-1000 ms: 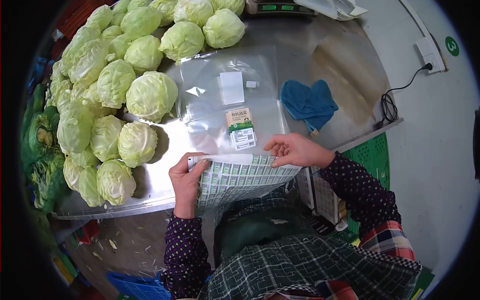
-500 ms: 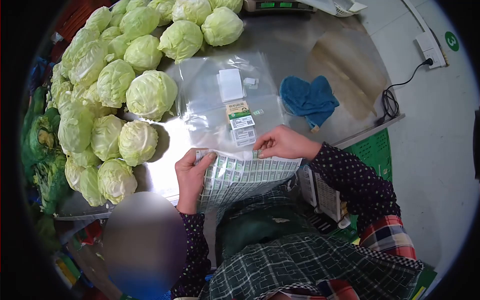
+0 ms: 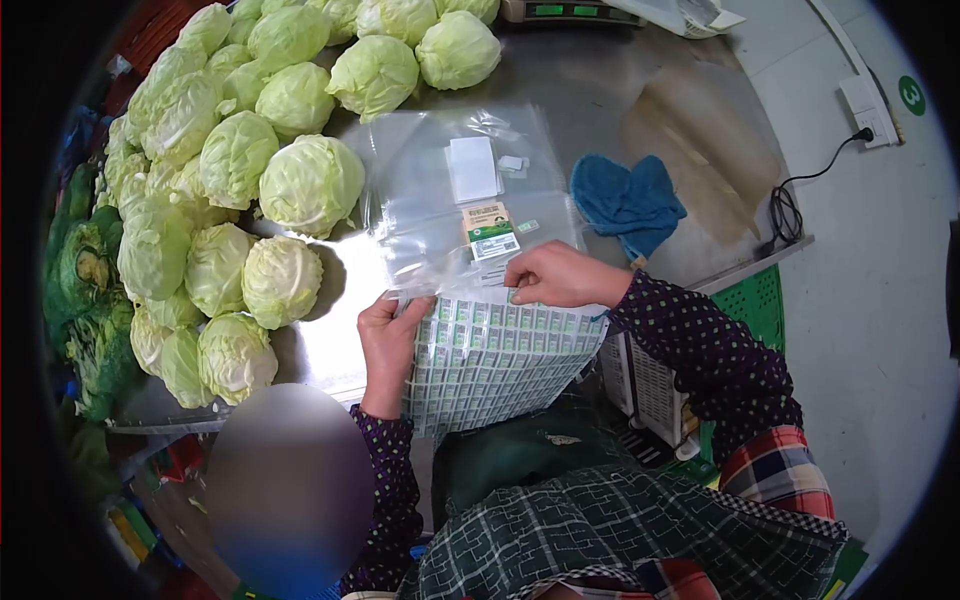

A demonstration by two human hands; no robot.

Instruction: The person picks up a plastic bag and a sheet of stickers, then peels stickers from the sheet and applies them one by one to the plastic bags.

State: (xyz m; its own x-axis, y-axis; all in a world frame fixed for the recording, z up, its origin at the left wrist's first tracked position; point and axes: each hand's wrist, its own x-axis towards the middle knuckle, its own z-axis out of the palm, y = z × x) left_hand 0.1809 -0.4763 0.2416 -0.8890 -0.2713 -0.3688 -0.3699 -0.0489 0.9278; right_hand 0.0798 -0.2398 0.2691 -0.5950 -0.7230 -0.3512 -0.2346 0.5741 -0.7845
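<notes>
A large sheet of small green-and-white stickers (image 3: 505, 365) slopes down from the table edge toward my lap. My left hand (image 3: 388, 345) pinches its upper left corner between thumb and fingers. At the top edge, the fingers of my right hand (image 3: 565, 277) are pressed together on the sheet; their tips are partly hidden. Just beyond lies a stack of clear plastic bags (image 3: 410, 215). On the bags are white cards (image 3: 473, 170), a brown-and-green printed label (image 3: 488, 228) and a few small loose stickers (image 3: 529, 226).
Many cabbages (image 3: 312, 187) are piled on the metal table (image 3: 575, 95) at the left. A blue cloth (image 3: 630, 200) lies right of the bags. Scales (image 3: 570, 12) stand at the back. Below the right edge are a green crate (image 3: 752, 310) and a white basket (image 3: 655, 390).
The sticker sheet has tilted flatter toward the camera, showing more of its rows. My right hand has shifted slightly up along the top edge. The view has moved a little.
</notes>
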